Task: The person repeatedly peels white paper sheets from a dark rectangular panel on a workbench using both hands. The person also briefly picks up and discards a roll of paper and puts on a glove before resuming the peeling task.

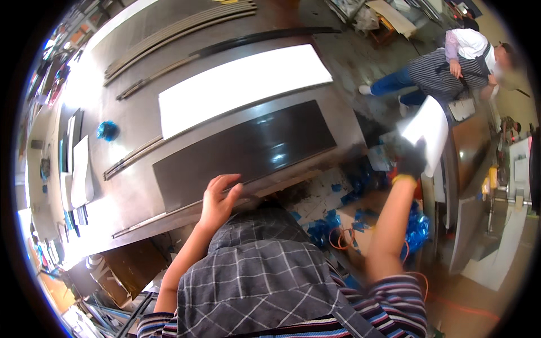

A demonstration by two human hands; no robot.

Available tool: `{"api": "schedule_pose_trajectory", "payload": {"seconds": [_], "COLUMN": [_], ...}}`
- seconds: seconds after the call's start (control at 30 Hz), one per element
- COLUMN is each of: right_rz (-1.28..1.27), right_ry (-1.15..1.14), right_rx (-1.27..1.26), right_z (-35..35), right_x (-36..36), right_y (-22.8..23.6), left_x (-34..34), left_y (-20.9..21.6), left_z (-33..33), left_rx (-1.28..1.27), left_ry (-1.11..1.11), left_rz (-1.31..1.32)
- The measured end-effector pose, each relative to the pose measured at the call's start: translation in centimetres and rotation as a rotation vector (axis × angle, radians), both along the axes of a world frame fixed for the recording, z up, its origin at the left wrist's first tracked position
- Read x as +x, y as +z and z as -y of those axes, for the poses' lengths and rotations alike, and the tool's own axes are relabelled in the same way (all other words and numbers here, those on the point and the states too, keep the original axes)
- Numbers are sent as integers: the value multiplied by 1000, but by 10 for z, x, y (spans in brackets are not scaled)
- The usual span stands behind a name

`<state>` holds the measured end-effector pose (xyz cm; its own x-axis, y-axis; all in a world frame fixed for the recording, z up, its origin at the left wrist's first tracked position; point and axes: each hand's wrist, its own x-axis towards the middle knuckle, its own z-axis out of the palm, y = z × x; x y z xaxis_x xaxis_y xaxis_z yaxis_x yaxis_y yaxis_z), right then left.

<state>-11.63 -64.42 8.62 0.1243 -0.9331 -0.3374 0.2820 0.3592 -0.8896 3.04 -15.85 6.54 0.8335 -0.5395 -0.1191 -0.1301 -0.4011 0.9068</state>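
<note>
My left hand (218,198), bare, hovers at the near edge of a dark glossy panel (248,149) with its fingers apart and nothing in them. Whether a fingertip touches the panel I cannot tell. Out to the right, my right hand (413,162) wears a dark glove with a yellow cuff. It grips a white curved sheet (435,132), which is held up off the table; the glove is blurred and its fingers are partly hidden. Beyond the dark panel lies a long white panel (242,87) on the metal table (135,127).
Long strips (180,38) lie along the table's far side. A crumpled blue film ball (107,130) sits at left, near stacked panels (81,172). Blue film scraps (414,228) and an orange hose (341,239) are low at right. Another person (445,67) bends over a bench (476,149).
</note>
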Motion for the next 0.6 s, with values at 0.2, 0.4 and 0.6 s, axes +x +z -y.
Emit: {"api": "schedule_pose_trajectory", "payload": {"seconds": [0.2,0.4,0.6], "right_rz": [-344,-123,-327], "right_ry": [1012,1539,1355], "right_rx": [-954,-930,-458], "right_z": [-377,-486,-457], "right_x": [59,73,72], "right_y": [-36,-22,-45], "left_x": [9,68,194], "left_y": [34,46,7], "left_z": [-46,-230,-464], "left_rx": [-415,-508,-173], "left_ry": [71,638,1200], "left_rz": [-491,-208,379]}}
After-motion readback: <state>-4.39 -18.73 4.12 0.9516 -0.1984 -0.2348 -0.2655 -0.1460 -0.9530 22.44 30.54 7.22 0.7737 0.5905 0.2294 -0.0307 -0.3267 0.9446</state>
